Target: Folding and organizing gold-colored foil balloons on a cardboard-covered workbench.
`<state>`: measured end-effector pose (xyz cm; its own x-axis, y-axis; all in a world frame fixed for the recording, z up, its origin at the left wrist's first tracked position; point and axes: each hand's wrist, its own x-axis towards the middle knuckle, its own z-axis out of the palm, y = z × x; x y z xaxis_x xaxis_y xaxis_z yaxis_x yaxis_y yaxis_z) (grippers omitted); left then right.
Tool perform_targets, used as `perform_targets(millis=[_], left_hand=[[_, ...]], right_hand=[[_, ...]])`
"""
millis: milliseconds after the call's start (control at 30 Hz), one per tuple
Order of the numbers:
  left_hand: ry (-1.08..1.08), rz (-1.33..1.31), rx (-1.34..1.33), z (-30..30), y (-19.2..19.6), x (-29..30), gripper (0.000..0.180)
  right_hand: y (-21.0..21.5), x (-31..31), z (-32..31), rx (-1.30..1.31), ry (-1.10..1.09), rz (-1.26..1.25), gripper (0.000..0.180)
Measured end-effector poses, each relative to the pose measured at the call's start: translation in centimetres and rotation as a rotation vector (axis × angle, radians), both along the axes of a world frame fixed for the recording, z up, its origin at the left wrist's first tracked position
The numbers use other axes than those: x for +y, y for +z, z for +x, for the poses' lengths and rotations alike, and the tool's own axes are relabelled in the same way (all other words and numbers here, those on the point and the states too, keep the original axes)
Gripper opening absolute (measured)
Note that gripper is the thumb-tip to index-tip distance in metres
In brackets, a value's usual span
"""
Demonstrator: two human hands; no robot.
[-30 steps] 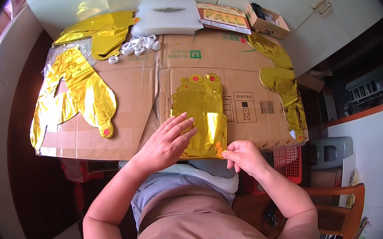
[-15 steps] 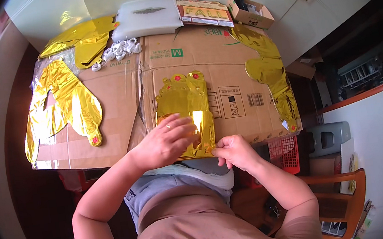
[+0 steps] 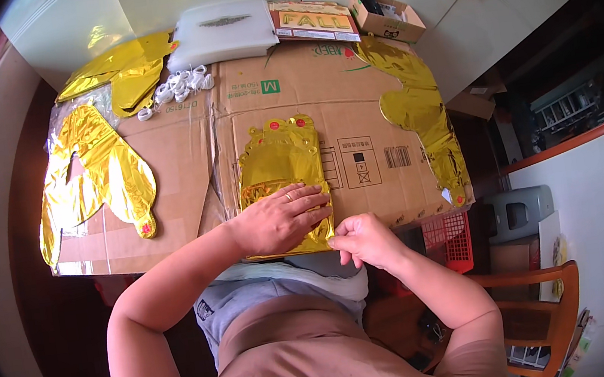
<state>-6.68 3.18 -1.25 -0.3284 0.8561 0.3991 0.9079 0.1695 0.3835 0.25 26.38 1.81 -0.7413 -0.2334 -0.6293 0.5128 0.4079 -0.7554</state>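
A folded gold foil balloon point(image 3: 280, 162) lies at the near edge of a large flattened cardboard box point(image 3: 184, 150), with small tabs and two red dots along its far end. My left hand point(image 3: 284, 218) rests flat on the foil, fingers together and stretched toward the right. At the foil's near right corner, my right hand point(image 3: 366, 241) pinches the edge between thumb and forefinger. Part of the foil is hidden beneath my left hand. Another gold foil balloon point(image 3: 88, 169) is spread flat on the left, and one more point(image 3: 420, 110) stretches along the right side.
Along the back are more gold foil point(image 3: 134, 77), a pile of white ribbon coils point(image 3: 184, 85), a stack of frosted plastic bags point(image 3: 223, 38), a flat printed package point(image 3: 315, 22) and an open small carton point(image 3: 390, 19). A red basket point(image 3: 447, 238) and a wooden chair point(image 3: 555, 285) stand to the right.
My left hand has come down from above the foil and now presses flat on it. The right hand keeps its pinch at the corner. The view has shifted slightly.
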Motion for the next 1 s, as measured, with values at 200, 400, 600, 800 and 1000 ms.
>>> perform_targets(millis=[200, 400, 600, 800, 1000], left_hand=[[0.008, -0.013, -0.014, 0.0, 0.0, 0.1, 0.048], [-0.004, 0.052, -0.079, -0.2, -0.6, 0.1, 0.046], [0.014, 0.187, -0.460, -0.4, 1.0, -0.2, 0.052], [0.339, 0.320, -0.755, -0.6, 2.7, -3.2, 0.040], [0.211, 0.077, -0.169, 1.3, 3.1, -9.4, 0.053]], right_hand=[[0.3, 0.0, 0.3, 0.013, 0.013, 0.040, 0.018], [1.9, 0.7, 1.8, 0.870, 0.225, 0.447, 0.017], [0.5, 0.6, -1.5, 1.349, 0.363, 0.458, 0.027], [-1.0, 0.3, -4.5, 1.342, 0.480, 0.406, 0.020], [-0.4, 0.3, -5.7, 1.308, 0.445, 0.297, 0.027]])
